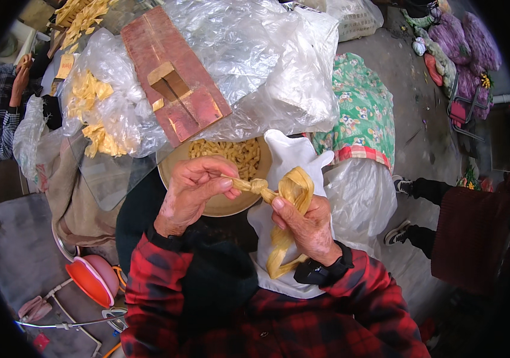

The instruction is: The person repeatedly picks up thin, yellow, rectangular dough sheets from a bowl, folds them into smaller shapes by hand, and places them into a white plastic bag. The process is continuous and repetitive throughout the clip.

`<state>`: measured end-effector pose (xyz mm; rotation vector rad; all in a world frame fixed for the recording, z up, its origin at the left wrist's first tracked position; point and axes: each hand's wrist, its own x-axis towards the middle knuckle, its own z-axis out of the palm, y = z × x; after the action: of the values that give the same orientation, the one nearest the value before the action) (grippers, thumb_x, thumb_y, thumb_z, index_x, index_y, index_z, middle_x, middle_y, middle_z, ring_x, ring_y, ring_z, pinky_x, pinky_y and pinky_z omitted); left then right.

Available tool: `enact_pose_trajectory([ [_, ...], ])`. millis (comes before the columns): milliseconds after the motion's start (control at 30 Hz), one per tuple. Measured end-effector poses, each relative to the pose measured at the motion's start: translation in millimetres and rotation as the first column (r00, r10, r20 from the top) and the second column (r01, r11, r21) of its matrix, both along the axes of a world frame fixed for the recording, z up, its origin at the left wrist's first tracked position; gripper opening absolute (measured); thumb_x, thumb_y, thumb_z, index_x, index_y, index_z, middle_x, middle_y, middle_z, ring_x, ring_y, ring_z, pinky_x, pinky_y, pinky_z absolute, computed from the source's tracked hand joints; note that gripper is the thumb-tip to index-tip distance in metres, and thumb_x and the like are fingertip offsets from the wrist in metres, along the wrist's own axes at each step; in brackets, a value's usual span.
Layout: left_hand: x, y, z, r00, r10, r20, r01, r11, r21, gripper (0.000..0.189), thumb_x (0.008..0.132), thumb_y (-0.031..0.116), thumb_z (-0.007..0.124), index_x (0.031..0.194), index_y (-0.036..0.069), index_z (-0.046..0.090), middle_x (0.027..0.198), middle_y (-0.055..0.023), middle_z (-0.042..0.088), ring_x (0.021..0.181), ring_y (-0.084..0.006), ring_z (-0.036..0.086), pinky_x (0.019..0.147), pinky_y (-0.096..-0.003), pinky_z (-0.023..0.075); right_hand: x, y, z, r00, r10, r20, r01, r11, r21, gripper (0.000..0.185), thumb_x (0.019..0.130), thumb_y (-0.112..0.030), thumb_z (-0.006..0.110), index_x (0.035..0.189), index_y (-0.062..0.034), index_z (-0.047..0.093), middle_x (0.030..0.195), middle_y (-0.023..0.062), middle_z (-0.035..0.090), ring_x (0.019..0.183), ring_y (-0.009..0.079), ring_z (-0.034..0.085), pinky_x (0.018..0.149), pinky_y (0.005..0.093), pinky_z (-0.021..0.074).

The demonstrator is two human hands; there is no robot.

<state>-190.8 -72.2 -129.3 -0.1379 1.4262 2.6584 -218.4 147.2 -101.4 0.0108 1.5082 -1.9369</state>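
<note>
A yellowish, ribbon-like strip [296,188] with a knot in it is stretched between both hands. My left hand [196,190] pinches its thin end between thumb and fingers. Just beyond the knot, my right hand [302,221] grips the wide folded part, where a loop stands up and a tail hangs over white cloth [261,228]. Beneath the hands, a round tan basin [228,206] holds many small knotted yellowish pieces [246,156]. A red-brown wooden board [147,49] with a wooden block [168,81] on it lies behind the basin.
Clear plastic sheeting [223,40] covers the surface ahead. Yellow sheets [89,94] lie in plastic at the left, beside a glass pane [111,179]. Another person's hands [21,80] are at the far left. A green patterned cloth [362,107] lies right; someone's legs [425,192] are beyond.
</note>
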Motion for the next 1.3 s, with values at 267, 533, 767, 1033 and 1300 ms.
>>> enact_pose_trajectory([
  [267,-0.8,-8.8,20.7,0.985,0.174,0.003,-0.168,0.957,-0.237,0.019,0.091,0.004,0.061,0.107,-0.007,0.064,0.092,-0.0145,0.067,0.08,-0.0171,0.067,0.073,-0.0266,0.0548,-37.4,-29.1,0.1,0.963,0.024,-0.269,-0.003,0.997,0.079,0.017,0.094,-0.016,0.063,0.085,-0.0015,0.063,0.067,-0.0034,0.055,0.061,0.0038,0.047,0.053,0.0213,0.0382],
  [533,-10.5,-19.8,21.9,0.931,0.36,-0.055,-0.357,0.873,-0.333,0.02,0.089,0.001,0.065,0.107,-0.008,0.063,0.085,-0.0123,0.069,0.076,-0.015,0.068,0.07,-0.0248,0.0557,-59.9,-54.2,-1.3,0.901,0.128,-0.416,-0.054,0.981,0.186,0.014,0.093,-0.012,0.063,0.098,0.0007,0.065,0.069,-0.0035,0.057,0.063,0.0028,0.048,0.054,0.0214,0.04],
  [767,-18.7,-37.3,21.8,0.907,0.418,-0.044,-0.387,0.788,-0.478,0.02,0.086,0.001,0.068,0.104,-0.007,0.063,0.086,-0.0103,0.068,0.071,-0.0129,0.066,0.067,-0.0223,0.0537,-73.0,-73.6,-9.7,0.87,0.108,-0.481,-0.05,0.99,0.132,0.015,0.093,-0.012,0.062,0.1,0.0003,0.065,0.067,-0.0033,0.056,0.061,0.0028,0.047,0.052,0.0221,0.0389],
  [1033,-31.5,-52.8,14.0,0.891,0.446,-0.086,-0.429,0.762,-0.486,0.018,0.086,-0.001,0.066,0.103,-0.007,0.064,0.086,-0.0095,0.068,0.069,-0.0118,0.065,0.065,-0.0223,0.0533,-93.8,-92.1,-19.6,0.828,0.145,-0.542,-0.05,0.981,0.187,0.016,0.093,-0.013,0.062,0.102,0.0001,0.065,0.068,-0.0047,0.055,0.062,0.0029,0.045,0.052,0.0238,0.0387],
  [1300,-40.7,-60.8,10.5,0.897,0.426,-0.119,-0.429,0.777,-0.46,0.019,0.087,0.0,0.066,0.104,-0.007,0.064,0.087,-0.0099,0.068,0.069,-0.0119,0.065,0.064,-0.0224,0.0534,-101.4,-100.1,-21.7,0.832,0.068,-0.55,-0.034,0.997,0.071,0.017,0.094,-0.013,0.061,0.103,0.0009,0.065,0.072,-0.0063,0.055,0.065,0.0025,0.044,0.054,0.0222,0.0383],
])
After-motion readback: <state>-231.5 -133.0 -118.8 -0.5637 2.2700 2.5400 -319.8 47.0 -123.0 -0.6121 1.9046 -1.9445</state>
